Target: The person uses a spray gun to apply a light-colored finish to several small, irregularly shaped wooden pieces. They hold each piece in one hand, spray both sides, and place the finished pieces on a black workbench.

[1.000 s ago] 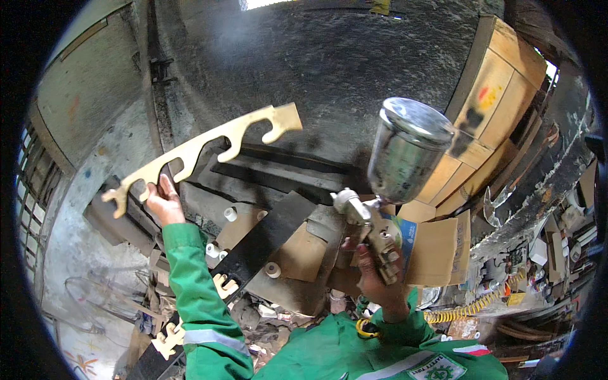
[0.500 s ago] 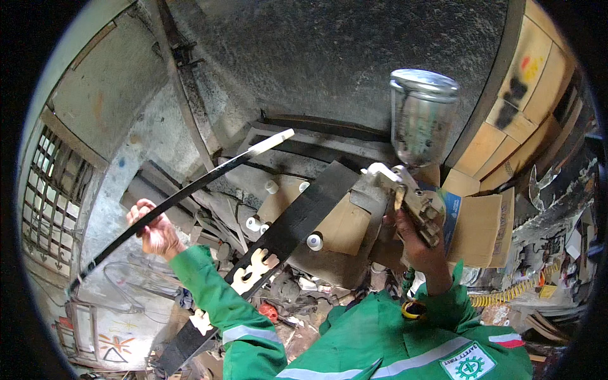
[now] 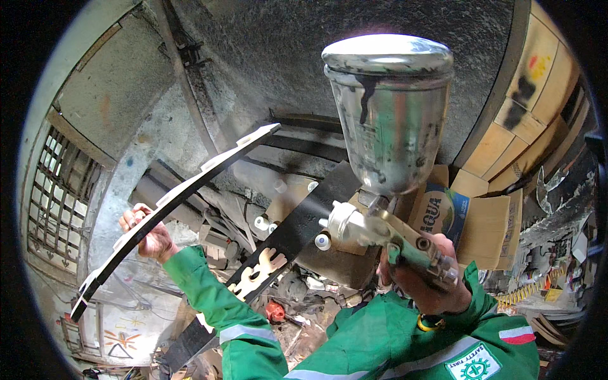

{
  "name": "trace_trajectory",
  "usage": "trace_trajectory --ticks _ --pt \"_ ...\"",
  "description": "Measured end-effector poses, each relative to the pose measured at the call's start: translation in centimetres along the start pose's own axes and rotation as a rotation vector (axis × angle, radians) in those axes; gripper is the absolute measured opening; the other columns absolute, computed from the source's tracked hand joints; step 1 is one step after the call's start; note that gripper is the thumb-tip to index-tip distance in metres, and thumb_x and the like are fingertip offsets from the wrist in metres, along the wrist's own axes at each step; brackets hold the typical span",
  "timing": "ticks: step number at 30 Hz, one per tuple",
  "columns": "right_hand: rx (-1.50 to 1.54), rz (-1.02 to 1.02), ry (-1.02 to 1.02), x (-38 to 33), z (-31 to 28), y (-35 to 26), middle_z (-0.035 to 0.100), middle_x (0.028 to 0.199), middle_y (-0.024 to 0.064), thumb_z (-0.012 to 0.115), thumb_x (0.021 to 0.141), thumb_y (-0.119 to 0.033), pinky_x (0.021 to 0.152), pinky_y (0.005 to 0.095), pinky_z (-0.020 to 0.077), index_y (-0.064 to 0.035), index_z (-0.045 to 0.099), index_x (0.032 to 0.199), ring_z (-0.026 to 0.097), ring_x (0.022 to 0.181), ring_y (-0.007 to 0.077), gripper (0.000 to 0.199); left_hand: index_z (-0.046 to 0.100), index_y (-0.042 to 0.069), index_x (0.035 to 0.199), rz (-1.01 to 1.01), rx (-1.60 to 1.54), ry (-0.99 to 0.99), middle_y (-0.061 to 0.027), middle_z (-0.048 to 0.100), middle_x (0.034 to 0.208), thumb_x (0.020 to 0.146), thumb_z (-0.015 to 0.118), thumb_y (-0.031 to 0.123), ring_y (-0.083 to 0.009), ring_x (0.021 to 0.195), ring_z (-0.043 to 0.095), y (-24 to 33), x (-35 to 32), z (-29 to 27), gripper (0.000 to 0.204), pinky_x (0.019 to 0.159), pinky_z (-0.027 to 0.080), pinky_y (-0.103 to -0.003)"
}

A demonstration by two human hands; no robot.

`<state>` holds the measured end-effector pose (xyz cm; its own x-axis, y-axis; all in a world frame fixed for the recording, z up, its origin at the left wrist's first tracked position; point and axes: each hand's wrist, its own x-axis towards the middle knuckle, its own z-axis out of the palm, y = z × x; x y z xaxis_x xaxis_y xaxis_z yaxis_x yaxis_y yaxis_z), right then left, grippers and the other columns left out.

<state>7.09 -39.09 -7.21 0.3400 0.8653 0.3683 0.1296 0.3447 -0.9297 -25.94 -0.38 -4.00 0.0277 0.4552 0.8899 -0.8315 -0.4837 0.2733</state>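
My left hand (image 3: pixel 151 237) grips a long narrow board (image 3: pixel 202 179) near its middle, fingers wrapped round it. The board slants up to the right; its edge is black and pale raised pieces line its upper face. In my right hand (image 3: pixel 440 278) is a spray gun (image 3: pixel 405 244) with a large shiny metal cup (image 3: pixel 392 126) on top, smeared with dark paint. Its nozzle points left toward the board, and a faint mist hangs before it. Below, a black plank (image 3: pixel 304 221) lies aslant, bearing cream cut-out shapes (image 3: pixel 259 272).
Open cardboard boxes (image 3: pixel 487 231) stand at the right, below tan panels (image 3: pixel 506 120). Small white cylinders (image 3: pixel 323 241) sit beside the plank. Clutter with a red object (image 3: pixel 275 311) lies underneath. A yellow coiled hose (image 3: pixel 522 296) runs at far right; a barred window (image 3: pixel 60 190) is at left.
The spray gun has come closer and lower, its nozzle swinging left, and mist now shows. The board has tilted, bringing its pale raised pieces into sight.
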Motion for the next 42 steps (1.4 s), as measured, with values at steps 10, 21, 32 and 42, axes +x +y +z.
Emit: trace_trajectory --ticks 10,21,32,42 --pt "0.069 0.025 0.329 3.2 -0.7 5.2 0.063 0.083 0.0046 0.059 0.091 -0.008 0.068 0.0254 0.0475 -0.0008 0.059 0.098 0.06 0.077 0.0117 0.01 0.049 0.009 0.082 0.027 -0.134 0.028 0.0026 0.049 0.078 0.061 0.077 0.003 -0.0107 0.075 0.053 0.7 0.4 -0.7 0.036 0.095 0.034 -0.03" --pt "-0.185 0.257 0.488 0.3 -3.4 6.9 0.064 0.087 0.0032 0.047 0.098 -0.022 0.071 0.0274 0.0478 -0.0042 0.061 0.103 0.061 0.083 0.0124 0.024 0.064 -0.008 0.098 -0.173 0.606 0.343 -0.0131 0.066 0.096 0.083 0.065 0.001 -0.019 0.086 0.062 -8.5 2.0 0.2 0.017 0.083 0.049 -0.028" --pt "0.168 0.34 0.46 -2.2 -4.2 8.1 0.059 0.092 0.0056 0.046 0.098 -0.025 0.079 0.0301 0.0478 -0.0055 0.054 0.111 0.058 0.088 0.0152 0.025 0.072 0.005 0.082 -0.553 1.878 0.032 -0.0137 0.07 0.077 0.065 0.074 0.046 -0.0277 0.074 0.068 -13.5 0.9 6.1 0.045 0.069 0.052 -0.036" --pt "0.076 0.317 0.44 -2.0 -3.7 6.9 0.061 0.095 0.007 0.044 0.099 -0.021 0.085 0.0319 0.0468 -0.003 0.055 0.112 0.059 0.09 0.0171 0.024 0.073 0.006 0.082 -0.732 1.837 -0.021 -0.0115 0.07 0.076 0.061 0.077 0.04 -0.0248 0.073 0.069 -15.3 -1.8 7.5 0.04 0.067 0.052 -0.035"
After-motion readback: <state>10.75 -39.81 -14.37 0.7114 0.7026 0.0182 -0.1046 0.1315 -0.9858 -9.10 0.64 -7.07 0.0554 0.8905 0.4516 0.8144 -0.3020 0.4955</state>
